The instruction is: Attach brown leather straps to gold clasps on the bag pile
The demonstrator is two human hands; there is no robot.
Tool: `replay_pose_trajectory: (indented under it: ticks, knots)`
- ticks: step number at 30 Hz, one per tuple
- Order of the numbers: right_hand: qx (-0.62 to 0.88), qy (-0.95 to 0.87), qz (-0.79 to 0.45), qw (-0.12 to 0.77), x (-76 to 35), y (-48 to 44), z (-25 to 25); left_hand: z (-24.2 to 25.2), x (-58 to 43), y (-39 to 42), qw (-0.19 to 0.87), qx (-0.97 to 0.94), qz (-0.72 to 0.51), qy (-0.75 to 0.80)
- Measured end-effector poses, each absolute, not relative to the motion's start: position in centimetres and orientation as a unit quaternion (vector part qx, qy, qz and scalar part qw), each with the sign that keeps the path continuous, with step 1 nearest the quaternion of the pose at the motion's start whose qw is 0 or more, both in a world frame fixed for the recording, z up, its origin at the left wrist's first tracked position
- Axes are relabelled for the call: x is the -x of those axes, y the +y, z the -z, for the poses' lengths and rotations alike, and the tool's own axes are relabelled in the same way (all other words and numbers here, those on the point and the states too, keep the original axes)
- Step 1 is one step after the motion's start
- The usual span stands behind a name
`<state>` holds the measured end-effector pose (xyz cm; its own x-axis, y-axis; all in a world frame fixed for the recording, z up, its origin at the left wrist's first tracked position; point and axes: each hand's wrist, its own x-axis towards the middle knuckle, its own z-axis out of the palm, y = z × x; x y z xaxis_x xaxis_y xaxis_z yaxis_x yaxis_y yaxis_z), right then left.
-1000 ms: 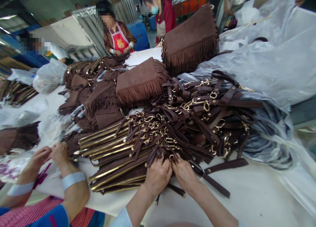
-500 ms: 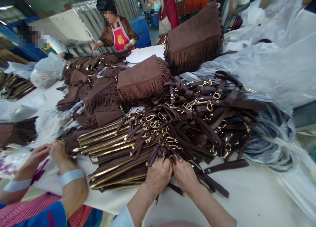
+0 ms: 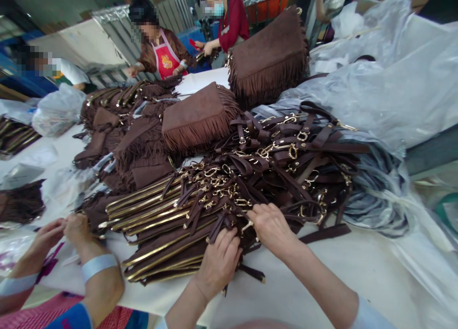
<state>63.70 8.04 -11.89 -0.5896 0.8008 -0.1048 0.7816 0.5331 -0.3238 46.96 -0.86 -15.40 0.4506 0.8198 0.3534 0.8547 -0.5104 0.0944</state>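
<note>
Head view: both of the person's hands work at the near edge of a heap of brown straps [image 3: 286, 166] with gold clasps. The heap lies on the white worktop [image 3: 339, 281] and partly over a stack of flat pouches [image 3: 157, 219] with gold zips. The left hand [image 3: 219, 258] is knuckles-up, wrist bent, fingers curled shut over a bunch of strap ends against the stack. The right hand [image 3: 274, 228] reaches in from the right, palm down, with thumb and fingertips pushed in by a clasp. They are buried, so whether they have closed on it cannot be told.

Judging from the tangle, one strap is best picked out near its clasp and drawn out low and slow, the left hand pinning the neighbours so hooks do not snag.

To the left, a co-worker's hands [image 3: 60, 229] meet over clear plastic. Fringed bags [image 3: 198, 116] and plastic sheeting [image 3: 375, 90] lie beyond.
</note>
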Motion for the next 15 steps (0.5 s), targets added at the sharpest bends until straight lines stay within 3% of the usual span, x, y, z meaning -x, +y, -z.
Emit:
replay_pose_trajectory:
  ticks: [3,12,15]
  knots:
    - [0.394,-0.909,-0.121,0.066,-62.7,9.3,11.3,15.1,-47.4,-2.2,0.075,0.873,0.207,-0.436]
    - [0.329,-0.935,-0.095,0.094,-60.8,11.5,10.5,13.9,-50.2,-4.3,-0.020,0.939,0.230,-0.256]
    - [0.334,-0.933,-0.097,0.097,-61.0,11.8,10.1,14.5,-49.9,-5.3,-0.127,0.871,0.311,-0.359]
